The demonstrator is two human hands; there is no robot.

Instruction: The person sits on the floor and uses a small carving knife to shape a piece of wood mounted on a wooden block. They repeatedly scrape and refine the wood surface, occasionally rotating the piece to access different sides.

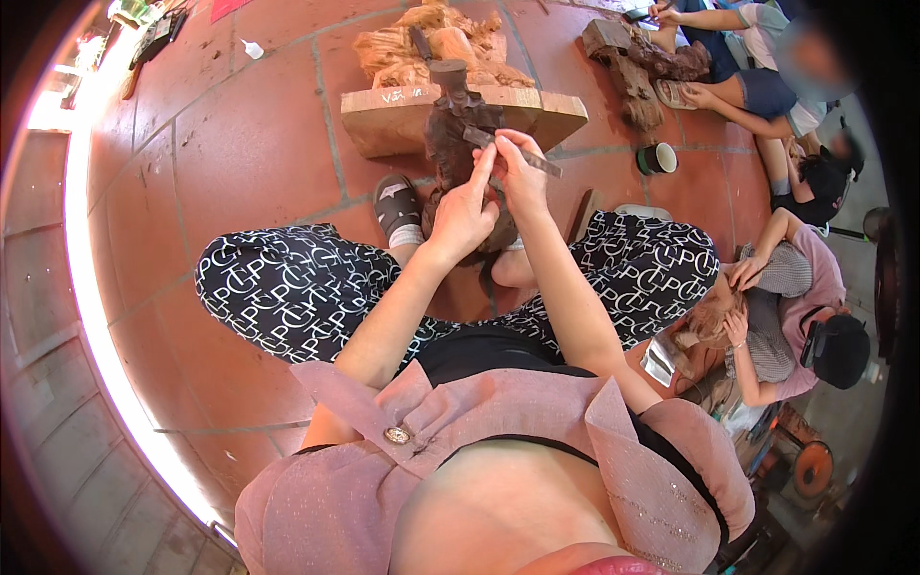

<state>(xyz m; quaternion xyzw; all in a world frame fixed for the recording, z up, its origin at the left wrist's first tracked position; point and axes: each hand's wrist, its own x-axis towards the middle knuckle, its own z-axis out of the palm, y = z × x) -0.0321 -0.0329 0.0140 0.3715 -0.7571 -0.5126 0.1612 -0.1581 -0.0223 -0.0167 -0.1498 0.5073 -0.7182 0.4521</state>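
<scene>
A dark brown carved wooden figure (455, 134) stands upright between my feet, with a round flat top. My right hand (522, 180) is closed on a thin, flat scraper-like tool (546, 165), whose wider dark end lies against the figure's side. My left hand (463, 218) is beside it, in front of the carving. Its index finger reaches up to the tool close to my right fingertips, while the other fingers curl under. Whether those curled fingers grip the figure's lower part or something else is hidden.
Just behind the figure is a thick wooden slab (383, 120) bearing a pale orange carving (460, 43). To the right are a rough wood piece (637, 91) and a cup (656, 158). Several people sit along the right, one working on a light wood piece (709, 326). A small white bottle (252, 49) lies far left.
</scene>
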